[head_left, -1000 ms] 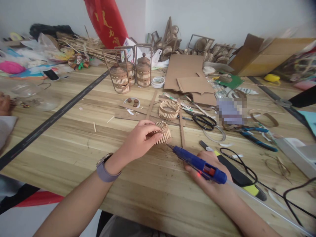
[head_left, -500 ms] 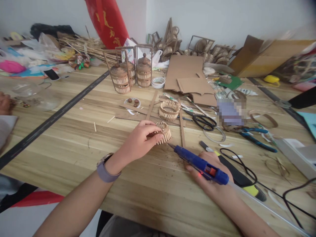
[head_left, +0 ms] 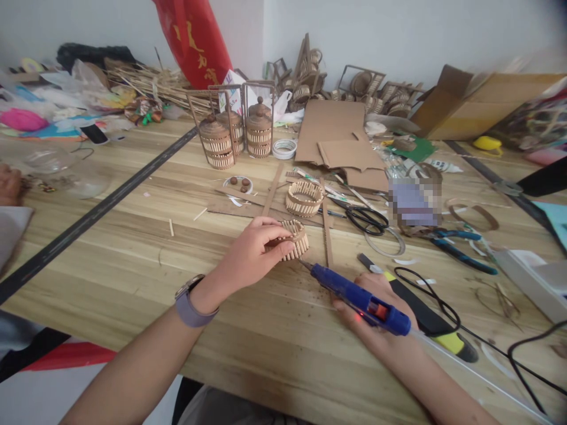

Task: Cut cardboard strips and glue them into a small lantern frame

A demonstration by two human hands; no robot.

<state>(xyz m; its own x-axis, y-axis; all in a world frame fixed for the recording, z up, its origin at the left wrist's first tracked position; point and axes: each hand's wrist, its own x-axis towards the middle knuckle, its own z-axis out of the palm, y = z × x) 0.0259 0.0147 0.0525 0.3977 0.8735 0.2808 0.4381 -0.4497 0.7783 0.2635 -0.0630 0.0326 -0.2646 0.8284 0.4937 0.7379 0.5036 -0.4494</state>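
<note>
My left hand (head_left: 261, 248) grips a small round basket ring (head_left: 300, 239) made of short light sticks, thumb and fingers on its wall at the left. My fingers hide part of that ring. In my right hand (head_left: 381, 307) is a blue glue gun (head_left: 349, 289) with a long clear glue stick out of its back and a small red light. Its nozzle points at the lower right side of the ring; whether the two touch, I cannot tell. A second stick ring (head_left: 304, 198) stands just behind on the table.
Black-handled scissors (head_left: 367, 219), blue pliers (head_left: 465, 245) and a black-yellow tool (head_left: 425, 319) lie to the right, among black cables. Lidded miniature baskets (head_left: 259, 127) stand behind, beside tape rolls (head_left: 284, 149) and cardboard (head_left: 330, 130). Another person's hand (head_left: 9, 184) rests at the far left.
Very little differs. The glue gun's nozzle has shifted slightly down at the ring's lower right; both hands keep their hold.
</note>
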